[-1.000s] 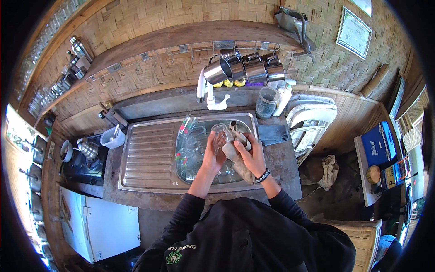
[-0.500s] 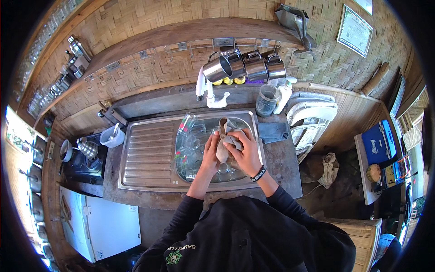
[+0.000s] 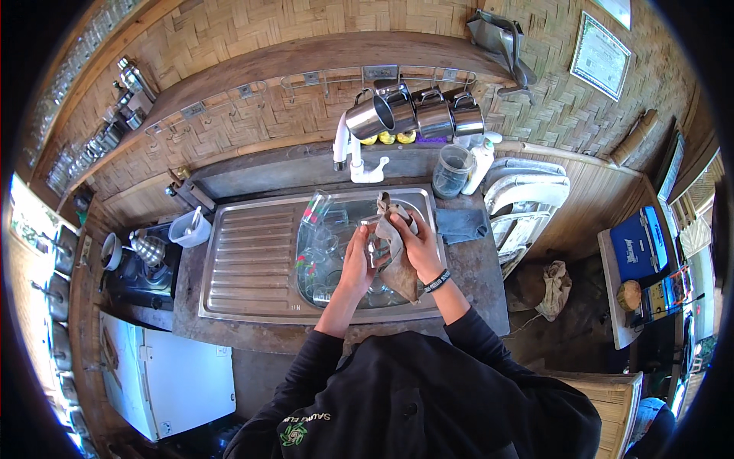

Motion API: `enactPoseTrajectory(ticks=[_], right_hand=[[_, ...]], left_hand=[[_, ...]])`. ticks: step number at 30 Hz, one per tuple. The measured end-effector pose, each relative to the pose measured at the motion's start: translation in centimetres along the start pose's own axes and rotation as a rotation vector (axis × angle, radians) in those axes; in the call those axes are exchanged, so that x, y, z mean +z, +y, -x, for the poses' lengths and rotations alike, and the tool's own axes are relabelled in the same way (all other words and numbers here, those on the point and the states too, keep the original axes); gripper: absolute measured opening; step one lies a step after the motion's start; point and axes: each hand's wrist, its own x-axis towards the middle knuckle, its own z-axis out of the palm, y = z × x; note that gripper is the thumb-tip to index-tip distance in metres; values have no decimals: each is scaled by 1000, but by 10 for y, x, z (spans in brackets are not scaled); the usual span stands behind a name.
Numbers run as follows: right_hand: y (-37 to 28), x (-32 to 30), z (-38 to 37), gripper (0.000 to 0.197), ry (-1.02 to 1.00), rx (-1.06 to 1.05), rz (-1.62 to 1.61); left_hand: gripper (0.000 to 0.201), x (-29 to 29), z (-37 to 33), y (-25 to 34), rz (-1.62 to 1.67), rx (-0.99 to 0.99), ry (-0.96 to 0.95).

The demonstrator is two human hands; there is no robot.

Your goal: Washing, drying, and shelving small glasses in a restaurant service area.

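Over the sink basin (image 3: 433, 279), my left hand (image 3: 356, 264) is closed around what looks like a clear drinking glass (image 3: 374, 246), partly hidden by fingers and cloth. My right hand (image 3: 417, 251) grips a crumpled grey-brown cloth (image 3: 399, 277) against the right side of the glass, its lower end hanging over the basin. Below and to the left of my hands, several clear glasses lie in the basin. A taller glass with red and green marks (image 3: 314, 208) leans at the basin's back left corner.
A ribbed steel drainboard (image 3: 251, 260) adjoins the basin on the left. Behind stands a white faucet (image 3: 367, 170), with steel mugs (image 3: 371, 116) hanging above. A jar (image 3: 453, 172), a white bottle (image 3: 480, 164) and a folded dark cloth (image 3: 462, 225) sit at the right. A white tub (image 3: 189, 228) is far left.
The cloth, bunched between both hands before, now hangs loose from my right hand. My left hand has turned, and the glass shows between the hands.
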Motion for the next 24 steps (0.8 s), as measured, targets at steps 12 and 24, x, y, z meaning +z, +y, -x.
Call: enactPoseTrajectory(ticks=[12,24], right_hand=[[11,-12,16,31,35,285,-83],[20,-10,37,28,117,-182,418]], left_hand=[[58,2,-10,12,336,-37,-206],[65,-7,-22,-12,496,-114,-57]])
